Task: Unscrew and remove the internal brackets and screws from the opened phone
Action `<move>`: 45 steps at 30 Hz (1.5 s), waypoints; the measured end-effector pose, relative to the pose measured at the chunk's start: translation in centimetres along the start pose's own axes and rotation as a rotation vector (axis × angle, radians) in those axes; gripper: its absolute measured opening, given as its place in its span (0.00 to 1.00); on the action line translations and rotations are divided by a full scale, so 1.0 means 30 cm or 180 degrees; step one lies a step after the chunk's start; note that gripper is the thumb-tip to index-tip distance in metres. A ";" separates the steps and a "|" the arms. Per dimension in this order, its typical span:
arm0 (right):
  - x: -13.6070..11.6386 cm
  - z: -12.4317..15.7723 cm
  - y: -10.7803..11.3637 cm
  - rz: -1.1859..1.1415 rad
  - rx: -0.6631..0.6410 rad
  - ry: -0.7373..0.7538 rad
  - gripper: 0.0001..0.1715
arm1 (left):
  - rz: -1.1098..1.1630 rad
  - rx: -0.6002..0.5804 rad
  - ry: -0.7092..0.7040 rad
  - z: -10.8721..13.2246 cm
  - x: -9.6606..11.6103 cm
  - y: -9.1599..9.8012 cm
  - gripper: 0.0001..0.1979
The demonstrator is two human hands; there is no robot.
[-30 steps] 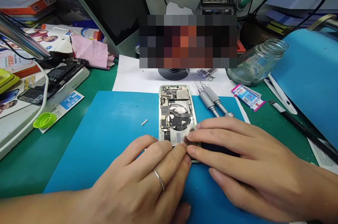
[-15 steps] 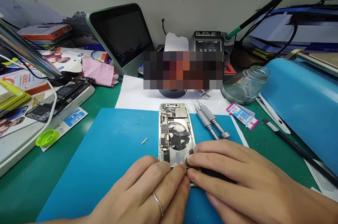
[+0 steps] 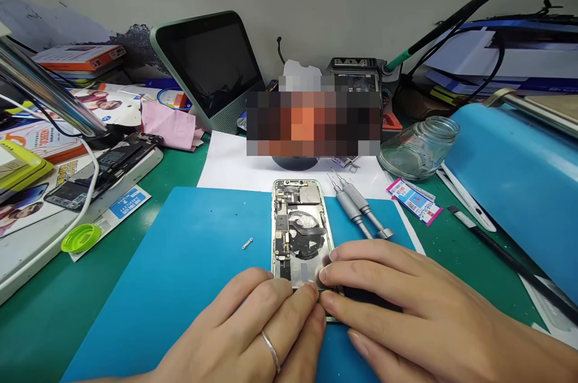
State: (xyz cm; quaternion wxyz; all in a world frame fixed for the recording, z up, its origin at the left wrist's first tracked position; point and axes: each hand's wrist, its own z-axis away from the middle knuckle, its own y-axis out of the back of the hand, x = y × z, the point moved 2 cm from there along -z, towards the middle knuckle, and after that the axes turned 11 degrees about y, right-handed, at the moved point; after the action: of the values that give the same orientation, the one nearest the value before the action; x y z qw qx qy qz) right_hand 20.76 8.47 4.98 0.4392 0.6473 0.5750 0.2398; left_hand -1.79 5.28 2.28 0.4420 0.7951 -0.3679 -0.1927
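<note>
- Phone (image 3: 301, 241), opened, innards exposed; lying flat on blue mat (image 3: 180, 286), top end away from the wearer, lower end beneath the fingertips.
- Left hand (image 3: 253, 323), ringed; fingers bunched at the phone's lower end. Grip on any small part: cannot tell.
- Right hand (image 3: 415, 298); fingers loosely extended, tips at the phone's lower right edge. Pinching or merely steadying: cannot tell.
- Change over the last second: view tilted upward, phone consequently lower in frame; hands and phone unaltered relative to each other. Apparent meaning: close handling at the lower end, unbroken.
- Small metal piece (image 3: 247, 244), loose on the mat, left of the phone and apart from it.
- Knurled metal tools (image 3: 356, 205), two, side by side right of the phone, just beyond the right hand's fingers.
- White sheet (image 3: 221, 160), past the mat.
- Glass jar (image 3: 419, 148), tipped over, far right.
- Green cap (image 3: 81, 238), left, well apart.
- Tabletop (image 3: 31, 326), green, beneath all.
- Obstruction: lower end mostly hidden by both hands; contact details not discernible.
</note>
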 end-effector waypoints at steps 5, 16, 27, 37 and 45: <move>0.003 0.009 0.005 -0.0039 0.0044 0.0026 0.12 | 0.0028 0.0016 0.0003 -0.002 0.006 0.005 0.16; 0.028 0.045 -0.032 -0.0539 0.0223 -0.0120 0.07 | 0.0174 -0.0201 0.0041 0.012 0.005 0.006 0.20; 0.008 0.012 0.002 -0.0087 -0.0059 0.0109 0.13 | 0.0058 -0.0143 0.0042 0.007 0.007 0.002 0.18; 0.003 0.002 0.006 -0.0115 -0.0006 0.0065 0.12 | -0.0008 -0.0025 0.0004 0.003 -0.003 0.002 0.13; 0.008 0.017 -0.013 -0.0179 0.0110 0.0084 0.11 | -0.0006 -0.0043 0.0047 0.003 0.008 -0.003 0.17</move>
State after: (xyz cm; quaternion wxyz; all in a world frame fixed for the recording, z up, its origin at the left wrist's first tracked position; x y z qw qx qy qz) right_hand 21.02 8.53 4.36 0.4269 0.6351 0.6028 0.2259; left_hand -1.67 5.08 2.15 0.4499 0.7938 -0.3625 -0.1898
